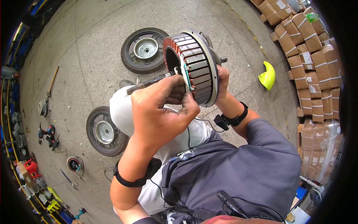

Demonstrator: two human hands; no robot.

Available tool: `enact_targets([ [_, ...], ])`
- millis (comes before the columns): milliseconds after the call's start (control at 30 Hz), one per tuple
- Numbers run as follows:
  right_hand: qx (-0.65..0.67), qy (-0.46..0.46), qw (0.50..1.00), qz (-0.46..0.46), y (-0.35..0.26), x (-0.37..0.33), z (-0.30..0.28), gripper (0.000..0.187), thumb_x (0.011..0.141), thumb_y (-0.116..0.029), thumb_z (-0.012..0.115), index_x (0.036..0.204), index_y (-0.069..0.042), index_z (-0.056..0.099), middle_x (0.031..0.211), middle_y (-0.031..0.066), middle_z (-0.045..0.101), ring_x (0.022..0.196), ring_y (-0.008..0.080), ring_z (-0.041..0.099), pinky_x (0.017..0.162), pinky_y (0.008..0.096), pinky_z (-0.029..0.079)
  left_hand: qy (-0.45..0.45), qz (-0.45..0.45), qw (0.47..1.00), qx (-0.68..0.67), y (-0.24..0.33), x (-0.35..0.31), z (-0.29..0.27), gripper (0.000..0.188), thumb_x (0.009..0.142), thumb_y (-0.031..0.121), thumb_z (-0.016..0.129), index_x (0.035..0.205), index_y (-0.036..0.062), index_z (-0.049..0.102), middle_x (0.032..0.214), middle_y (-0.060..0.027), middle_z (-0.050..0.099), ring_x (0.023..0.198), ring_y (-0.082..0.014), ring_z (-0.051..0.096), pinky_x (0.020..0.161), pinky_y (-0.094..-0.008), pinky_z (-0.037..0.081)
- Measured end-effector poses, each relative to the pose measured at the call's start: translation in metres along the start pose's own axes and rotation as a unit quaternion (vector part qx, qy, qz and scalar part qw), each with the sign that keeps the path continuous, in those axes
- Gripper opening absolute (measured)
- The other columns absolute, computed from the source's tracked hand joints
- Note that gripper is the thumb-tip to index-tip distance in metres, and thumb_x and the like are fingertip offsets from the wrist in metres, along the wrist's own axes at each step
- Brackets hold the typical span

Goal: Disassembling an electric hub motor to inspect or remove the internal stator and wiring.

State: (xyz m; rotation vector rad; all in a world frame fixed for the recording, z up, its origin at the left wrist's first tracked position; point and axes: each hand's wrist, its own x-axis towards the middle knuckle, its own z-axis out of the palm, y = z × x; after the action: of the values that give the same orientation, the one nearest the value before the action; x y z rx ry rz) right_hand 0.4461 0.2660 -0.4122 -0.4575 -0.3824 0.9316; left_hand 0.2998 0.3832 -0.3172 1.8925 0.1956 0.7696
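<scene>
A motor stator (197,69), ring-shaped with dark steel teeth and copper windings, is held up tilted in front of me. My right hand (223,80) grips it from the right, behind its metal rim; most of those fingers are hidden. My left hand (164,108) is closed at the near side of the ring, thumb and fingertips pinching white and green wires (185,72) against its edge. A dark, slim bar-shaped tool (147,84) passes behind my left hand; how it is held is hidden.
Two wheels with black tyres, a far one (145,50) and a nearer one (106,131), lie on the floor. A smaller coil ring (75,164) and a power drill (46,130) lie left. A yellow-green shell (267,76) and stacked cartons (309,63) are right.
</scene>
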Motion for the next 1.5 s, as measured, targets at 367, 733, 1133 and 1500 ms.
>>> enact_targets([
  [367,-0.057,0.006,0.998,0.033,-0.001,-0.002,0.006,0.071,0.090,-0.054,0.049,0.126,0.007,0.056,0.112,0.0200,0.069,0.094,0.0271,0.070,0.086,0.0405,0.060,0.012,-0.001,1.000,-0.028,0.000,-0.002,0.005,0.019,0.073,-0.004,0.070,0.092,-0.0053,0.067,0.071,-0.0116,0.070,0.064,-0.0156,0.072,0.059,-0.0258,0.058],
  [733,-0.033,-0.019,0.997,0.061,0.003,-0.001,0.011,0.082,0.090,-0.064,0.039,0.133,0.004,0.052,0.121,0.0200,0.065,0.104,0.0285,0.068,0.092,0.0407,0.057,0.090,-0.014,0.995,-0.040,-0.004,-0.010,0.016,0.031,0.073,-0.002,0.076,0.102,-0.0039,0.064,0.075,-0.0110,0.070,0.065,-0.0162,0.072,0.060,-0.0243,0.057],
  [1133,0.108,-0.061,0.992,0.009,0.004,0.003,0.026,0.069,0.091,-0.053,0.040,0.128,0.003,0.056,0.116,0.0182,0.067,0.100,0.0277,0.069,0.087,0.0400,0.059,0.078,0.116,0.990,-0.005,-0.008,-0.007,0.015,0.043,0.072,0.003,0.084,0.110,-0.0039,0.065,0.093,-0.0133,0.071,0.067,-0.0176,0.065,0.060,-0.0272,0.052],
  [1500,0.089,-0.064,0.994,0.012,0.002,0.000,0.024,0.072,0.090,-0.055,0.041,0.129,0.004,0.056,0.117,0.0187,0.067,0.102,0.0276,0.069,0.089,0.0407,0.058,0.063,0.109,0.992,0.006,-0.001,-0.006,0.014,0.042,0.070,0.000,0.083,0.108,-0.0020,0.066,0.093,-0.0112,0.071,0.067,-0.0168,0.064,0.060,-0.0269,0.052],
])
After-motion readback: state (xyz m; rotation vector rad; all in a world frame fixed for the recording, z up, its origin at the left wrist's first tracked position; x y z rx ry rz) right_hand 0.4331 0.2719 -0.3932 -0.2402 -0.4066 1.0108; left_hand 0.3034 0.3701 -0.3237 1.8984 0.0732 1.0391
